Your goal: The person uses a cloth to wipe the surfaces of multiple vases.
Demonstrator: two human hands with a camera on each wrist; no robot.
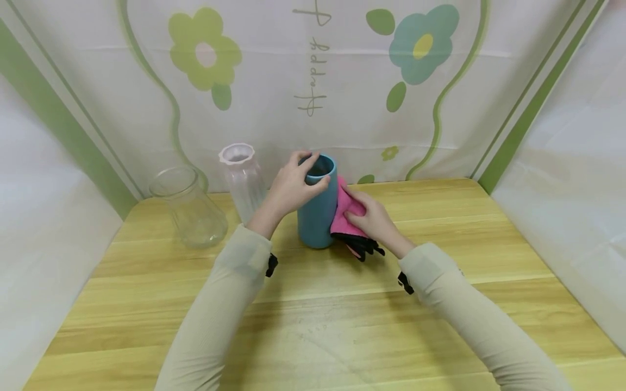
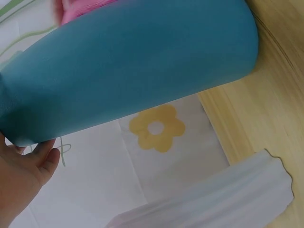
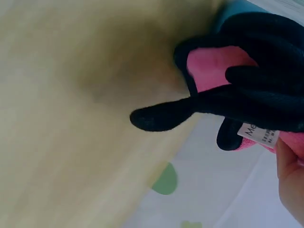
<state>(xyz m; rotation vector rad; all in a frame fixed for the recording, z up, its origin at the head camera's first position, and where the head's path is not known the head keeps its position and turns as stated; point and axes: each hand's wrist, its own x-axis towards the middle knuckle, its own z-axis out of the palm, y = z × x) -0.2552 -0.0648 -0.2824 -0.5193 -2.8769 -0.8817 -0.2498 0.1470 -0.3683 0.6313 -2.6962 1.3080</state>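
Note:
A tall blue vase [image 1: 317,217] stands upright on the table, its side filling much of the left wrist view. My left hand [image 1: 294,184] grips it at the top, fingers and thumb around the rim. In my right hand [image 1: 374,220] is a pink cloth with black edging [image 1: 348,209], pressed against the vase's right side. The cloth's black edge [image 3: 161,114] hangs in loose folds in the right wrist view, with a white label [image 3: 259,135] near my fingers. Part of the cloth lies hidden behind the hand.
Left of the blue vase stands a pale pink-white vase [image 1: 243,182] with a scalloped rim. Farther left is a clear glass vase [image 1: 195,214]. All stand on a wood-grain table [image 1: 313,336], before a white curtain printed with flowers [image 1: 274,70].

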